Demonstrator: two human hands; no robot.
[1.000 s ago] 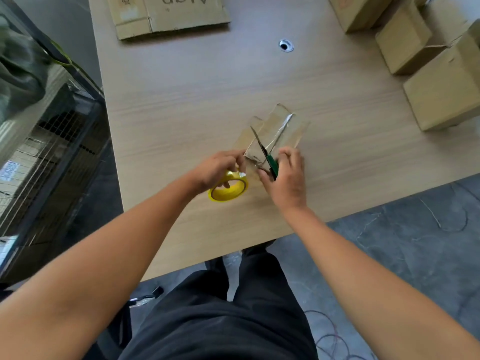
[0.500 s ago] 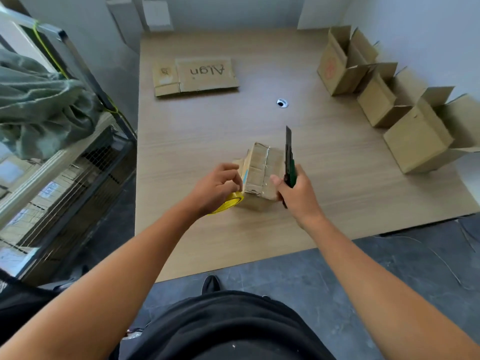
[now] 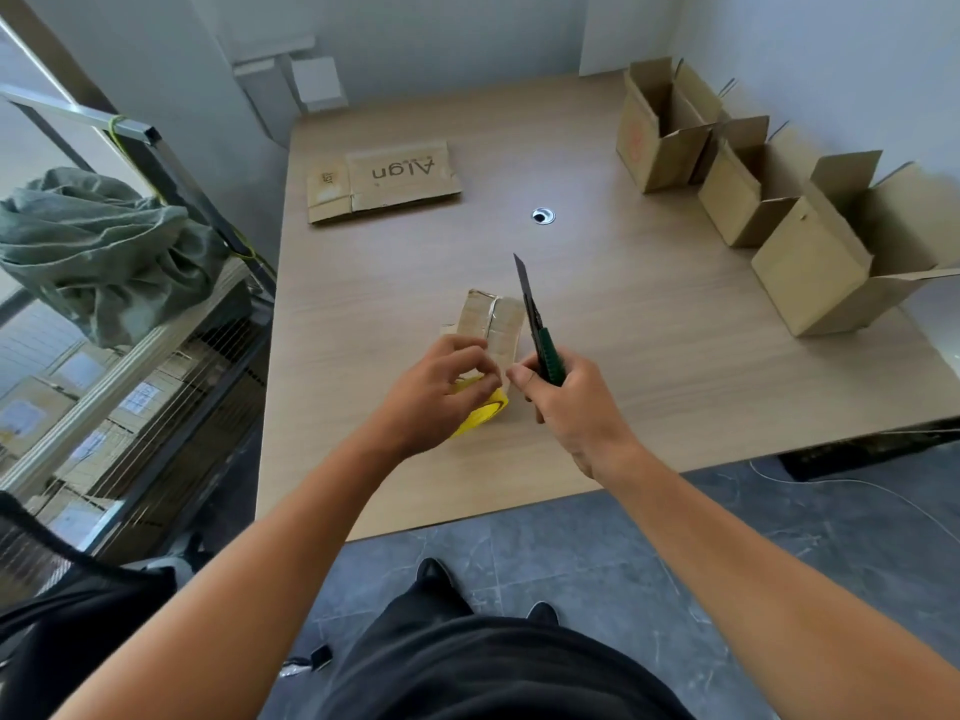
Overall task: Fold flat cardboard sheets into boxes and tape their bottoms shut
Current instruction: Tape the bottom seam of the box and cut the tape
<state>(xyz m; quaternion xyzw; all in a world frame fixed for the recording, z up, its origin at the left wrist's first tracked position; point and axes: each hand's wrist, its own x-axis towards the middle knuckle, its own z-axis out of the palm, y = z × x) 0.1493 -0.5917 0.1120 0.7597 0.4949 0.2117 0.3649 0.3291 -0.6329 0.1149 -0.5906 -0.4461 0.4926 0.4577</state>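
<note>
Small box (image 3: 493, 318) on the table (image 3: 675, 324), both hands full.
Your left hand (image 3: 435, 394) curls its fingers round yellow tape (image 3: 483, 414); your right hand (image 3: 574, 407) grips the green knife (image 3: 543, 340); the flat sheet (image 3: 384, 183) reads "Algn".

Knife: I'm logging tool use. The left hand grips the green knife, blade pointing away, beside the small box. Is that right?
No. The right hand grips the knife, as the head view shows; the left hand holds the yellow tape. The blade does point away, beside the box.
</note>
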